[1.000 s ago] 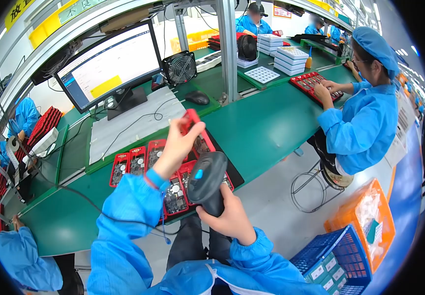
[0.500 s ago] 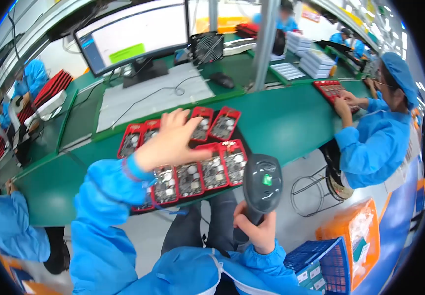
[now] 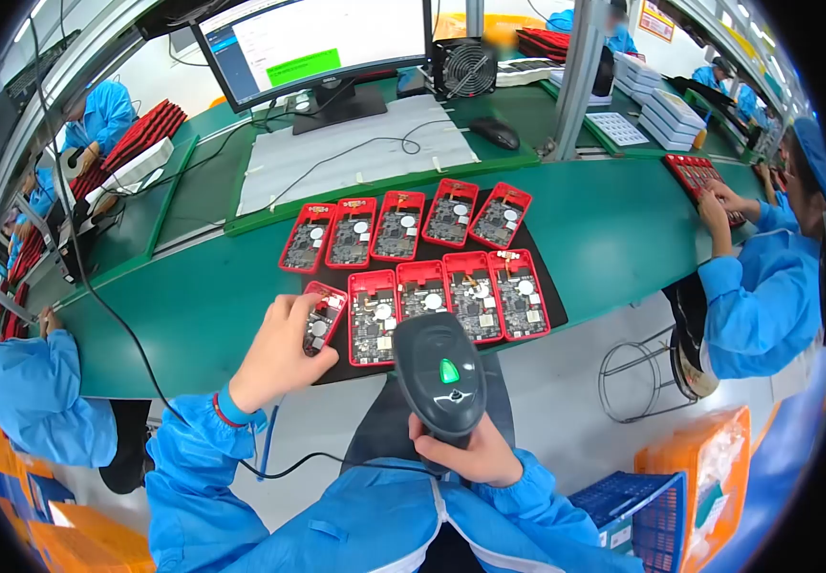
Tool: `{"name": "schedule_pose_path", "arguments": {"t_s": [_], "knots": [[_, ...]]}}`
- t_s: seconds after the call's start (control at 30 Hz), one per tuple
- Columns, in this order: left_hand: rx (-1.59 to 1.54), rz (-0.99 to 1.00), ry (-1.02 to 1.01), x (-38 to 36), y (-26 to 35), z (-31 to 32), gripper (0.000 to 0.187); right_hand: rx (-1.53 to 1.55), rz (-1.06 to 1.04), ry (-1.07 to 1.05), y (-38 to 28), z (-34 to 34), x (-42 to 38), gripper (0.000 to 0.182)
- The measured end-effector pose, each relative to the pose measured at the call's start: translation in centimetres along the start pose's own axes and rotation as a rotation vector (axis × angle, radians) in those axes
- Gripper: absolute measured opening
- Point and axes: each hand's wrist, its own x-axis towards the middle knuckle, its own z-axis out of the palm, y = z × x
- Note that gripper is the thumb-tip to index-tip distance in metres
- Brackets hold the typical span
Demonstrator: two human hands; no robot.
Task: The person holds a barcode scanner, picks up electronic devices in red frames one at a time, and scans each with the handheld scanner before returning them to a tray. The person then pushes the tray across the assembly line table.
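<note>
Ahead of me, several red plastic cases with circuit boards inside lie in two rows on a black mat (image 3: 548, 277). My left hand (image 3: 282, 351) grips the front-left red case (image 3: 322, 321) at its edges, fingers at the top and thumb low on the near side. That case sits at a tilt to its neighbour (image 3: 372, 320). In my right hand (image 3: 472, 453) is a dark grey barcode scanner (image 3: 439, 372), its green light lit and its head over the front row. The scanner hides the lower part of one case (image 3: 422, 291).
A monitor (image 3: 317, 43) stands behind the mat, with a mouse (image 3: 495, 133) to its right. The scanner's black cable (image 3: 136, 334) hangs down at left. Co-workers sit on both sides; the right one handles a red tray (image 3: 695, 177). A blue crate (image 3: 637, 516) stands low right.
My left hand has come down from above the rows to the front-left case and closed on it. The scanner has shifted left over the front row. The whole view has turned slightly.
</note>
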Motion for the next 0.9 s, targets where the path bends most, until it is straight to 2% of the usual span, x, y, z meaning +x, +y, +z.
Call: {"name": "schedule_pose_path", "arguments": {"t_s": [0.03, 0.13, 0.17, 0.27, 0.3, 0.43, 0.6, 0.63, 0.7, 0.73, 0.8, 0.83, 0.87, 0.9], "knots": [[0.01, -0.036, 0.034, 0.4, 0.6, -0.3, 0.059, 0.047, 0.025, -0.093, -0.1, -0.3, 0.4, 0.037], [-0.058, 0.07, 0.161, 0.7, 1.2, -1.1, 0.057, 0.406, -0.002, -0.151, -0.1, -0.1, 1.8, 0.04], [-0.126, 0.081, 0.159, 0.6, 1.5, -1.5, 0.058, 0.413, 0.039, -0.082, -0.7, 0.4, 2.3, 0.048], [-1.007, -0.032, -0.066, -0.6, 1.1, -1.5, 0.059, 0.672, 0.091, -0.212, -0.5, 0.0, 3.8, 0.041], [-1.114, 0.025, -0.12, -0.8, 1.0, -1.6, 0.066, 0.717, 0.132, -0.233, -0.6, 0.3, 4.2, 0.033], [-1.354, 0.036, -0.166, -1.0, 2.2, -1.8, 0.075, 0.836, 0.282, -0.372, -0.6, 0.5, 5.3, 0.023], [-1.529, -0.054, -0.208, -0.6, 2.9, -2.2, 0.079, 0.849, 0.233, -0.414, -0.7, 0.4, 5.8, 0.025], [-1.539, -0.048, -0.182, -0.5, 2.9, -2.1, 0.075, 0.856, 0.23, -0.415, -0.7, 0.2, 5.7, 0.027], [-1.558, -0.034, -0.129, -0.3, 3.1, -2.0, 0.067, 0.628, 0.092, -0.285, -1.3, 0.8, 5.0, 0.038], [-1.53, -0.139, -0.013, 0.0, 3.1, -1.6, 0.061, 0.511, 0.026, -0.224, -1.8, 1.2, 4.6, 0.043], [-1.46, -0.355, 0.223, 0.7, 3.3, -0.8, 0.048, 0.053, -0.064, -0.324, -1.6, 0.7, 3.7, 0.05], [-1.514, -0.439, 0.268, 1.0, 3.5, -0.8, 0.037, -0.148, -0.082, -0.304, -2.3, 1.1, 3.4, 0.053], [-1.52, -0.435, 0.304, 1.1, 3.9, -0.7, 0.038, -0.349, -0.102, -0.282, -3.1, 1.4, 3.0, 0.056], [-1.526, -0.427, 0.337, 1.3, 4.2, -0.5, 0.04, -0.434, -0.28, -0.189, -2.1, 2.2, 3.3, 0.059]]}}
